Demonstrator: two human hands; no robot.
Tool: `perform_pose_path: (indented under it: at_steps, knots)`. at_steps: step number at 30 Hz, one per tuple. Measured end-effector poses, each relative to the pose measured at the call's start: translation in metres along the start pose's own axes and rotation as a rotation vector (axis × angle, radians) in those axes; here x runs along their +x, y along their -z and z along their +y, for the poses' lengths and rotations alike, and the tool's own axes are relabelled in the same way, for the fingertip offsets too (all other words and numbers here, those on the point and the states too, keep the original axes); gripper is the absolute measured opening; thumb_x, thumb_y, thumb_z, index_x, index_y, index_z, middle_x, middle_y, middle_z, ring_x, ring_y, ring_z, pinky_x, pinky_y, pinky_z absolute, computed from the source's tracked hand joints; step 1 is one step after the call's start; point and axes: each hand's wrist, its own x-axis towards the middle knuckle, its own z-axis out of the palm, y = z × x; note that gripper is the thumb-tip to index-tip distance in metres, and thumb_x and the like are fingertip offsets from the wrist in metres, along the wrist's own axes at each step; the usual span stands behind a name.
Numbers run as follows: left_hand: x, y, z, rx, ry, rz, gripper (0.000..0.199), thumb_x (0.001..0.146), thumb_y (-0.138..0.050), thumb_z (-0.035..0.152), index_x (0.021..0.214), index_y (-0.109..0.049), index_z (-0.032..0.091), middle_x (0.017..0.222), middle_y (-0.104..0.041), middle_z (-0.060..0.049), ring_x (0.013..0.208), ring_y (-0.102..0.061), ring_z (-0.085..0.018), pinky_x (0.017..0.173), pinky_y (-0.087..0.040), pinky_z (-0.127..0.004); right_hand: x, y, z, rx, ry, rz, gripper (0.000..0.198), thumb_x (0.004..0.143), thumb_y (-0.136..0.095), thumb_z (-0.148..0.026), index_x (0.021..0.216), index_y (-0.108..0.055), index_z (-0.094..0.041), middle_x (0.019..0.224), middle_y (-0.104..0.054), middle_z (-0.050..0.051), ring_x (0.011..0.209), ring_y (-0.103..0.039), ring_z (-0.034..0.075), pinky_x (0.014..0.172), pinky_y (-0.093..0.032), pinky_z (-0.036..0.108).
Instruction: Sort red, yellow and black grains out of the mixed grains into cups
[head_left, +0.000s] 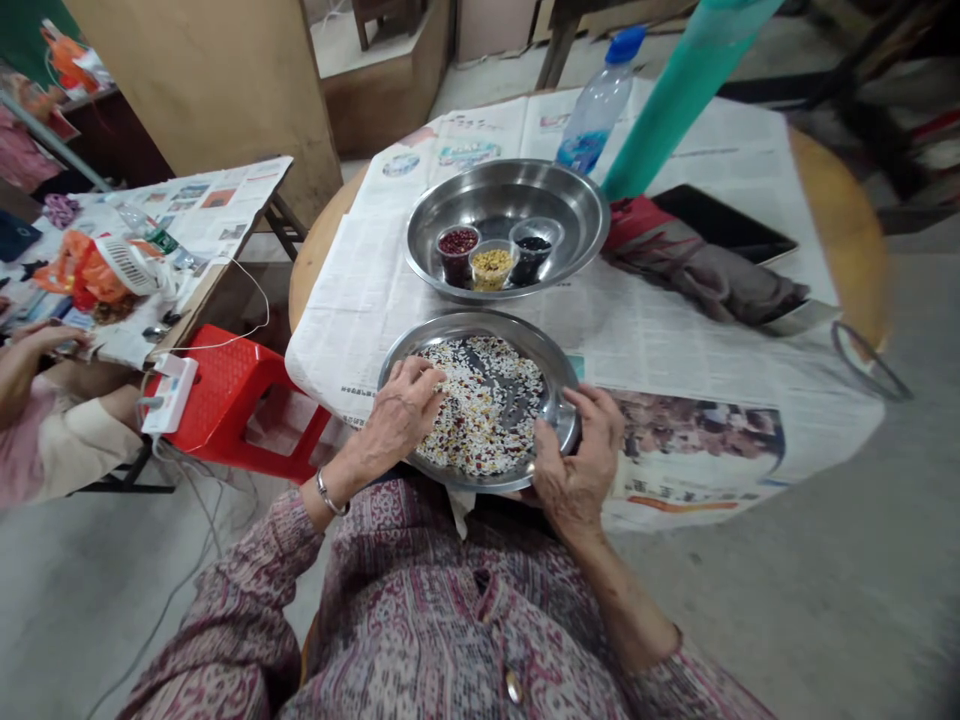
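Note:
A round steel plate [390,347] lies at the table's near edge, covered with white grains mixed with yellow, red and dark beans [480,410]. Over the plate's left side is my left hand [405,408], fingers bent together at the grains; whatever is between the fingertips is hidden. My right hand [581,455] grips the plate's right rim between thumb and fingers. Just beyond stands a larger steel basin [420,225]. In it are three clear plastic cups, holding red beans [457,245], yellow beans [492,262] and black beans [532,246].
Newspaper [337,300] covers the round table. Behind the basin stand a plastic bottle [596,110] and a teal cylinder [682,100]. A folded umbrella [697,260] and a dark tablet [727,225] lie right. Left are a red stool [232,390], a power strip [174,395] and another person's hand [49,338].

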Motion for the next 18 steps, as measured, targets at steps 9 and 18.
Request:
perform_pose_path:
  at_steps: [9,18]
  knots:
    - [-0.0020,-0.0029,-0.0004,0.000,-0.058,-0.166,0.033,0.093,-0.059,0.014,0.124,-0.051,0.020,0.119,-0.063,-0.007,0.113,-0.058,-0.024,0.103,-0.050,-0.043,0.0002,-0.0019,0.0015,0.009,0.002,0.004,0.039,0.089,-0.058,-0.029,0.127,-0.057,-0.021,0.133,-0.057,0.013,0.129,-0.052,0.029,0.112,-0.037,0.056]
    - [0.0015,-0.0092,-0.0077,-0.049,0.090,0.044,0.029,0.093,-0.059,0.015,0.121,-0.053,0.019,0.115,-0.060,-0.009,0.113,-0.058,-0.024,0.100,-0.052,-0.045,-0.0006,-0.0033,0.0068,0.028,0.005,-0.022,0.027,0.089,-0.058,-0.029,0.114,-0.065,-0.021,0.125,-0.063,0.011,0.121,-0.058,0.027,0.111,-0.039,0.056]
